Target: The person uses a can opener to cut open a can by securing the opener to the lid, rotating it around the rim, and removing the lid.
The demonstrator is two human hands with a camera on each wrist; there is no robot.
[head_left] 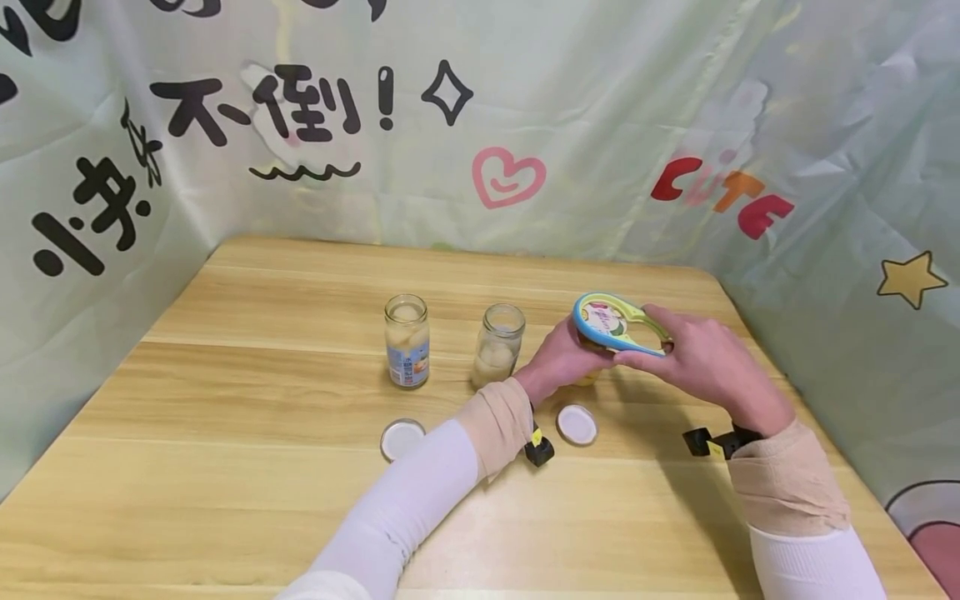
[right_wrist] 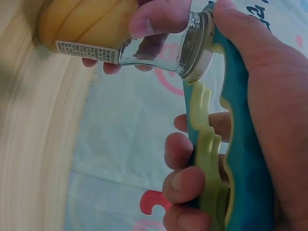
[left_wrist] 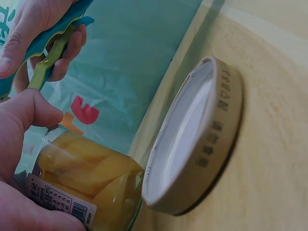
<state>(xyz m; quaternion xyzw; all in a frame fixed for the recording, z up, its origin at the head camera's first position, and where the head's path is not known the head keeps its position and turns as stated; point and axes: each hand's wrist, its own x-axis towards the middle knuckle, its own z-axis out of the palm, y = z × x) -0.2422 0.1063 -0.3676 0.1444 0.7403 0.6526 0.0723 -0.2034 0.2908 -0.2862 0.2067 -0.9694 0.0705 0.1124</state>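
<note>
My left hand (head_left: 564,360) grips a glass jar of yellow fruit pieces (left_wrist: 96,171), its thumb and fingers curled round the sides. A white label with a barcode shows on the glass. Over the jar's lid (head_left: 603,318) sits a blue and yellow-green jar opener (right_wrist: 248,139), with the lid between its two arms. My right hand (head_left: 701,358) holds the opener by its handles, fingers wrapped round the green one. In the right wrist view the jar's neck shows just below the lid.
Two lidless jars with pale contents, one with a blue label (head_left: 408,354) and a clear one (head_left: 497,354), stand left of the hands. Two loose lids lie white side up, one left (head_left: 402,442) and one nearer the hands (head_left: 577,425). A printed curtain (head_left: 585,108) borders the wooden table (head_left: 225,400).
</note>
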